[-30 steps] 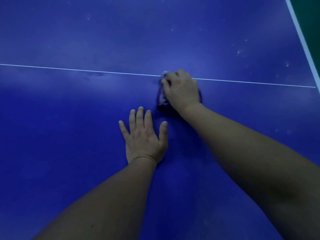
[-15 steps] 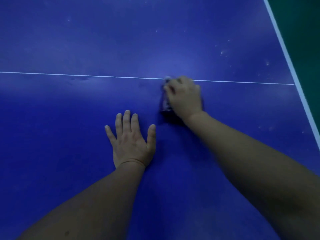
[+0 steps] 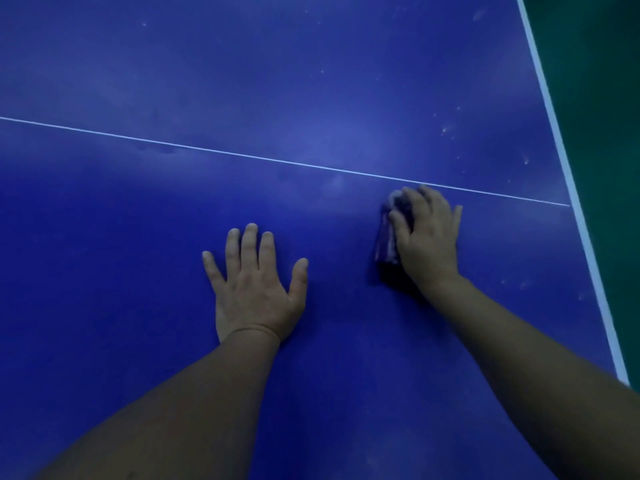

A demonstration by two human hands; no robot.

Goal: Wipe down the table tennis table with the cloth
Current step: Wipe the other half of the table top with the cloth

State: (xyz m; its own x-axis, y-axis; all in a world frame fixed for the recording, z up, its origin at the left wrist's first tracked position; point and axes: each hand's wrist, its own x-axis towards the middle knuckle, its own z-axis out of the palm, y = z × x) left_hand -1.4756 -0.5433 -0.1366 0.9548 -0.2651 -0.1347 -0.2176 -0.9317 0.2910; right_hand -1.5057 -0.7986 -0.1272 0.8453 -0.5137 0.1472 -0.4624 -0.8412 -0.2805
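Crumpled cloth [image 3: 388,242] under right hand [image 3: 427,237], smooth blue table [image 3: 138,254]

Both forearms are bare to the frame edge, and the hands [image 3: 429,237] wear no gloves.

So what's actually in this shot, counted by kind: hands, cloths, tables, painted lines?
Hands: 2, the left hand flat on the top, the right hand pressing the cloth
Cloths: 1, the cloth
Tables: 1, the blue table
White lines: 2, the thin centre line and the edge line
Total: 6
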